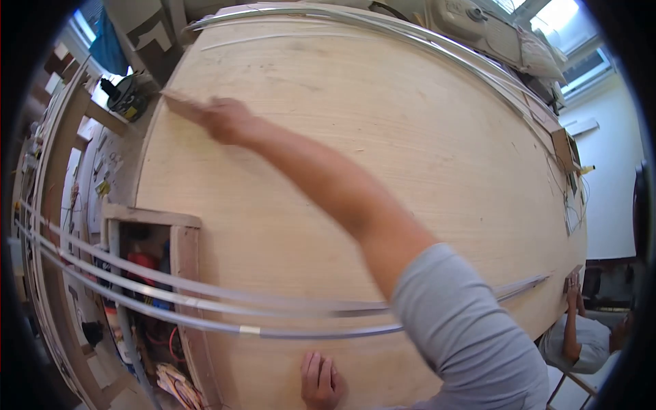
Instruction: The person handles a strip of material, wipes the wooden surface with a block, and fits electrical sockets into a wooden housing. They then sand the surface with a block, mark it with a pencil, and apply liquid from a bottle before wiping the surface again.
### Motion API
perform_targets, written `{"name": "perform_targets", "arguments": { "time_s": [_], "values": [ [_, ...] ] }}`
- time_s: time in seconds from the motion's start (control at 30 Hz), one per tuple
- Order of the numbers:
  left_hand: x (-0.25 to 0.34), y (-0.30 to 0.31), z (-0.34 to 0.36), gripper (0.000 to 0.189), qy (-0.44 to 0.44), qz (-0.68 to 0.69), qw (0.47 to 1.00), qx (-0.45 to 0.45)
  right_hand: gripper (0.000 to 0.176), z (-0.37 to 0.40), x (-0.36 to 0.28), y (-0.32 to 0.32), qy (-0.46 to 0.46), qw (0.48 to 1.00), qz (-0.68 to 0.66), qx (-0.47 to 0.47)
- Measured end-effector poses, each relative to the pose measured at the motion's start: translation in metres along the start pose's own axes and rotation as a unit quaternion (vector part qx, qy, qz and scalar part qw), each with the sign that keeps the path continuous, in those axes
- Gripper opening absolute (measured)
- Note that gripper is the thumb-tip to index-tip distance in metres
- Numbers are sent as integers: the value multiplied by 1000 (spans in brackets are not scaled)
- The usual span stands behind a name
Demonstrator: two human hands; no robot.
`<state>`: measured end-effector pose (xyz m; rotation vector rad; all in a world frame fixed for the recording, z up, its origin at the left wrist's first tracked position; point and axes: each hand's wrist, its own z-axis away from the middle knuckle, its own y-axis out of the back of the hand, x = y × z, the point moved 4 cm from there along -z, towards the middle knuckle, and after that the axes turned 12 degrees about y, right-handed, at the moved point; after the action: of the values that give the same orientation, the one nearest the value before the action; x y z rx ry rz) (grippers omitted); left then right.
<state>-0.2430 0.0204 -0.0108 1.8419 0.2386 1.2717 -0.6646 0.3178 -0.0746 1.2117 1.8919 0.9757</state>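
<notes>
Right hand (229,121) at far left edge of board (410,150), grip pinching a blurred block (179,104). Left hand (320,379) flat on near edge, grip slack, holding nothing. Strips (205,295) just beyond.

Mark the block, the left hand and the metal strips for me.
block (179,104): head view, the end sticking out of the right hand (229,121).
left hand (320,381): head view, the back of the hand.
metal strips (249,331): head view, the pale band on the nearest strip.
</notes>
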Motion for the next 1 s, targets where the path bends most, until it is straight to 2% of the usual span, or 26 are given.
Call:
{"name": "perform_targets", "arguments": {
  "time_s": [0.1,0.13,0.17,0.23,0.27,0.3,0.37,0.43,0.47,0.53,0.57,0.63,0.67,0.7,0.73,0.8,0.87,0.93,1.0],
  "values": [
    [-8,-4,9,11,44,32,999,0,52,-11,6,44,-121,990,-47,-63],
    [-10,-6,11,11,44,33,998,4,46,-1,38,50,-125,989,-83,-13],
    [-12,-7,13,11,46,32,998,12,54,10,80,59,-191,978,-86,-16],
    [-14,-7,14,12,45,37,998,14,73,70,132,109,-373,916,-148,-4],
    [-14,-6,15,12,43,41,998,13,62,96,144,140,-340,940,-29,-9],
    [-13,-5,15,13,42,37,998,3,46,130,157,162,-261,958,114,26],
    [-10,0,13,15,35,25,999,-19,30,160,163,181,-235,945,222,52],
    [-15,0,17,17,35,3,999,-20,21,182,179,193,-358,919,160,33],
    [-12,-4,21,18,26,-2,999,-28,24,174,163,180,-344,931,121,20],
    [-22,-14,30,20,17,-19,999,-32,42,120,75,118,-202,979,-17,-31],
    [-25,-19,33,22,11,-28,999,-31,53,102,24,96,-145,984,-78,-70],
    [-21,-18,30,21,0,-33,999,-36,76,87,-70,100,-84,970,-162,-159],
    [-20,-16,29,21,-5,-36,999,-37,69,98,-103,121,-64,965,-180,-180],
    [-22,-16,30,21,-4,-35,999,-40,61,122,-116,131,-51,956,-152,-244],
    [-26,-18,34,21,-2,-34,999,-43,61,158,-101,142,-57,954,-130,-263],
    [-31,-18,35,21,-4,-36,998,-41,62,262,-28,183,-137,961,-81,-225],
    [-28,-16,32,20,-12,-47,998,-32,63,388,51,255,-286,941,22,-179],
    [-31,-17,35,21,-1,-34,999,-35,64,516,98,342,-459,861,154,-157],
    [-28,-16,36,21,-2,-28,999,-32,65,594,97,406,-579,764,244,-146]
  ]
}}
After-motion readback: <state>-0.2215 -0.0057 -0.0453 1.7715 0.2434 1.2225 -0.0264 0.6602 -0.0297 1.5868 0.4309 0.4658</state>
